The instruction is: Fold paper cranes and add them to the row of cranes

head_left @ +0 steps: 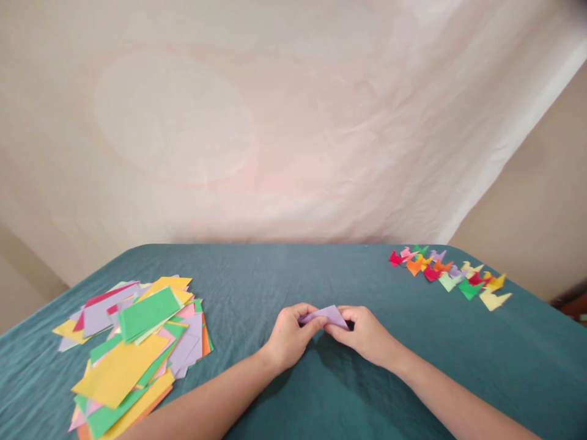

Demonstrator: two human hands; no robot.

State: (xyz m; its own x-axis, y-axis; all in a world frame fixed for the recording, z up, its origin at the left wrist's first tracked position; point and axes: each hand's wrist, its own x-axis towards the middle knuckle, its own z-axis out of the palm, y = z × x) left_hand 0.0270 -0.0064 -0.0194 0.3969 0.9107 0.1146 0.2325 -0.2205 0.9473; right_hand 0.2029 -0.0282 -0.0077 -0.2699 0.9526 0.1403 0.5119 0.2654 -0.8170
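Observation:
A small purple folded paper (331,315) is held between both hands, a little above the table near the middle. Its upper edge rises to a point, giving it a roughly triangular look. My left hand (293,333) pinches its left part, thumb on the near face and fingers behind. At the other end, my right hand (364,333) grips the right corner between thumb and fingers. The thumbs nearly meet at the paper's lower edge. The fingers cover parts of both ends.
On the left lies a loose pile of coloured paper sheets (121,373). Several small folded paper birds (470,288) stand in rows at the far right. A dark green cloth (257,275) covers the table, with a pale hanging sheet (293,153) behind it.

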